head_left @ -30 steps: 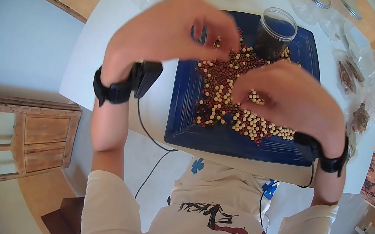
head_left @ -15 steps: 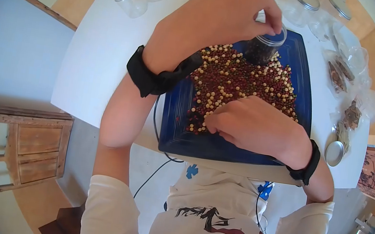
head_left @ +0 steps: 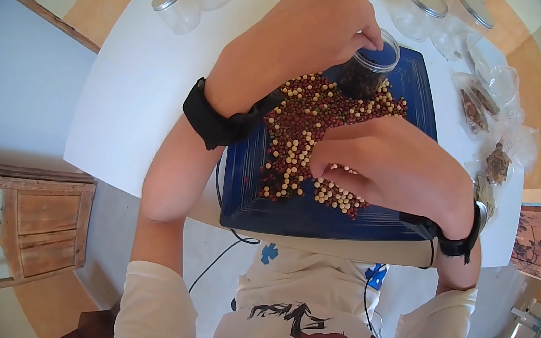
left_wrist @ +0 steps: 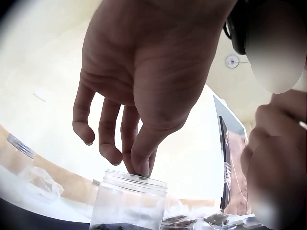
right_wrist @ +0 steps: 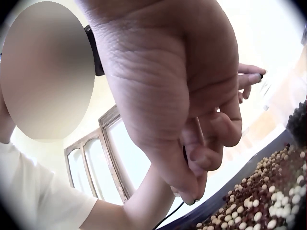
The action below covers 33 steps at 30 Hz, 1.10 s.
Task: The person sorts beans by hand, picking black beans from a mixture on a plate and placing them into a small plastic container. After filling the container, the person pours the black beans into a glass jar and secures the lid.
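My left hand (head_left: 303, 32) is over the mouth of a clear jar (head_left: 363, 78) that holds black beans. Its thumb and forefinger pinch a small black bean (right_wrist: 262, 75), just above the rim in the left wrist view. The jar stands on a blue tray (head_left: 239, 196) among mixed beans (head_left: 303, 108), red, cream, green and black. My right hand (head_left: 392, 165) hovers above the beans at the tray's near side. Thumb and forefinger meet at the tips, where a tiny dark bean (right_wrist: 195, 202) shows; the other fingers are curled.
Empty lidded jars, such as one at the back left (head_left: 177, 9) and one at the back right (head_left: 422, 12), stand along the white table (head_left: 129, 94). Plastic bags with dried brown pieces (head_left: 476, 108) lie right of the tray. Cables hang at the near edge.
My left hand has gone from above the beans to the jar's mouth. My right hand dipped to the beans at the tray's near left, then rose and moved back right.
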Available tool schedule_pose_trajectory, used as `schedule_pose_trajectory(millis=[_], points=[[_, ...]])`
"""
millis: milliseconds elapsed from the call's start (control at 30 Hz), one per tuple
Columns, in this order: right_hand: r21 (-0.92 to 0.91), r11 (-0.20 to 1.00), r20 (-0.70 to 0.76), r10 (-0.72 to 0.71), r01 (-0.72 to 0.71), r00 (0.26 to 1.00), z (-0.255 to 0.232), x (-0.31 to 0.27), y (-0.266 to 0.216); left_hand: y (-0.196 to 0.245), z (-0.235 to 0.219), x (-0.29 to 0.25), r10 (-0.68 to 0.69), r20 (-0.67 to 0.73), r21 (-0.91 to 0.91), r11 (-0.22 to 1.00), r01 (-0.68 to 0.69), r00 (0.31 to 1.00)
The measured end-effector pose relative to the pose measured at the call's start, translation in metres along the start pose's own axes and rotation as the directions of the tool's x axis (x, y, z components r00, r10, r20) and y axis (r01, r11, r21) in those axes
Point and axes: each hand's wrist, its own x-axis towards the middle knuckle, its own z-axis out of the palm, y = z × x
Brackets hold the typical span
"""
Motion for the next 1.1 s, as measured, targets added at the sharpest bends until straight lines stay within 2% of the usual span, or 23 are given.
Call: schedule_pose_trajectory(millis=[67,100,167,200,267,300,333,367,400,433,500,533,567,633,700,767,833,900,933,1000,1033,1100], points=[[0.001,0.998,-0.107,-0.056,0.056,0.993,-0.004,-0.003,0.004,0.000,-0.002,0.000,-0.004,-0.007,0.024,1.000,0.004,1.000],[0.002,0.998,-0.107,-0.055,0.056,0.993,-0.008,-0.004,0.004,0.000,-0.003,-0.002,-0.009,-0.013,0.046,0.999,0.010,1.000],[0.022,1.000,-0.206,0.007,-0.002,0.979,-0.016,-0.007,0.005,0.010,-0.018,0.001,0.002,-0.003,0.023,1.000,-0.002,1.000],[0.022,1.000,-0.205,0.007,-0.003,0.979,-0.017,-0.007,0.007,0.014,-0.023,0.000,0.014,0.005,0.000,1.000,-0.014,1.000],[-0.102,0.992,-0.514,0.015,-0.079,0.857,-0.021,-0.006,0.013,0.011,-0.024,-0.009,0.004,-0.011,0.045,0.999,-0.004,1.000],[-0.101,0.992,-0.516,0.014,-0.077,0.857,-0.023,-0.006,0.016,0.010,-0.025,-0.013,-0.006,-0.027,0.091,0.996,0.008,1.000],[-0.144,0.976,-0.586,0.051,-0.166,0.809,-0.026,-0.006,0.021,0.013,-0.030,-0.017,-0.008,-0.023,0.095,0.995,0.010,1.000],[-0.177,0.951,-0.654,0.079,-0.254,0.753,-0.028,-0.005,0.026,0.018,-0.036,-0.022,-0.058,0.047,0.057,0.997,0.056,0.997],[-0.201,0.938,-0.705,0.062,-0.283,0.706,-0.029,-0.003,0.032,0.023,-0.040,-0.028,-0.107,0.119,0.023,0.994,0.105,0.987],[-0.196,0.941,-0.707,0.060,-0.277,0.705,-0.029,-0.002,0.038,0.027,-0.042,-0.035,-0.112,0.124,0.029,0.994,0.109,0.986],[-0.202,0.914,-0.752,0.085,-0.351,0.653,-0.026,0.000,0.050,0.036,-0.044,-0.049,-0.191,0.390,-0.009,0.977,0.211,0.901],[-0.193,0.918,-0.755,0.086,-0.346,0.650,-0.025,0.000,0.053,0.041,-0.046,-0.057,-0.146,0.455,-0.030,0.983,0.179,0.879],[-0.208,0.903,-0.753,0.097,-0.375,0.651,-0.024,0.001,0.056,0.044,-0.049,-0.063,-0.149,0.462,-0.023,0.983,0.180,0.874],[-0.216,0.890,-0.752,0.112,-0.403,0.650,-0.022,0.001,0.061,0.051,-0.052,-0.075,-0.246,0.638,0.010,0.950,0.311,0.730],[-0.301,0.880,-0.767,0.006,-0.367,0.642,-0.020,0.001,0.066,0.054,-0.049,-0.084,-0.257,0.653,0.018,0.946,0.325,0.713],[-0.274,0.892,-0.759,0.029,-0.360,0.650,-0.021,0.001,0.060,0.053,-0.043,-0.089,-0.241,0.713,0.017,0.945,0.327,0.659],[-0.248,0.902,-0.751,0.052,-0.354,0.658,-0.021,0.001,0.056,0.052,-0.038,-0.096,-0.247,0.699,0.017,0.944,0.329,0.671],[-0.213,0.948,-0.739,0.003,-0.238,0.674,-0.022,0.001,0.053,0.049,-0.034,-0.100,-0.253,0.685,0.017,0.943,0.332,0.683],[-0.212,0.948,-0.739,0.004,-0.238,0.673,-0.023,0.001,0.048,0.047,-0.032,-0.102,-0.234,0.671,-0.009,0.946,0.324,0.703],[-0.104,0.980,-0.646,0.060,-0.167,0.761,-0.022,-0.001,0.033,0.045,-0.029,-0.105,-0.217,0.658,-0.037,0.947,0.318,0.721],[-0.101,0.981,-0.646,0.062,-0.167,0.761,-0.018,0.000,0.029,0.045,-0.027,-0.106,-0.215,0.649,-0.042,0.948,0.316,0.730],[-0.074,0.995,-0.596,0.009,-0.066,0.803,-0.008,0.003,0.024,0.046,-0.027,-0.106,-0.212,0.642,-0.047,0.948,0.314,0.737]])
